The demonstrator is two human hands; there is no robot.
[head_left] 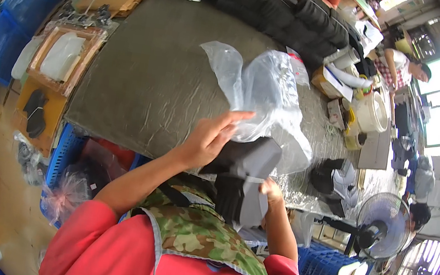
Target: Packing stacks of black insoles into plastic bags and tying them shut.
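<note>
Closest, camouflage apron [192,222] over pink shirt [98,251]. Right hand [273,193] gripping stacked dark pads [257,155] at near edge of bench [144,68]; left hand [209,141], forefinger extended over clear bag [274,88], grip hard to tell. Probably best: pads kept square, bag pulled smooth. Bench dark, streaked; black bundles [286,12] along far edge, fan [384,227] beyond near right corner, blue crates [7,46] off left edge.
</note>
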